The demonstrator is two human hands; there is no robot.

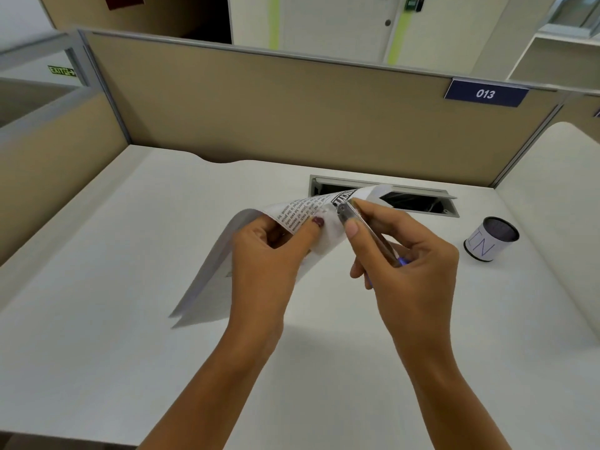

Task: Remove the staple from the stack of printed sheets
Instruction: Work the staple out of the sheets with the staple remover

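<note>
Two hands raised over the desk (97, 319). My left hand (269, 254) grips the stack of sheets (207, 280) near its curled top corner, with the thumb pressed on the print. My right hand (412, 254) pinches a slim metal tool (357, 219), whose tip touches that corner. The staple is too small to make out. A cup (492, 238) stands well to the right.

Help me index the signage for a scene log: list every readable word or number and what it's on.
"013": white numerals on the blue plate on the partition.
"EXIT": green sign at far left, blurred.
"IN": drawn on the paper-wrapped cup on the desk; could be "LN".
Printed sheets: small print and a bold heading, too small and curled to read.
</note>
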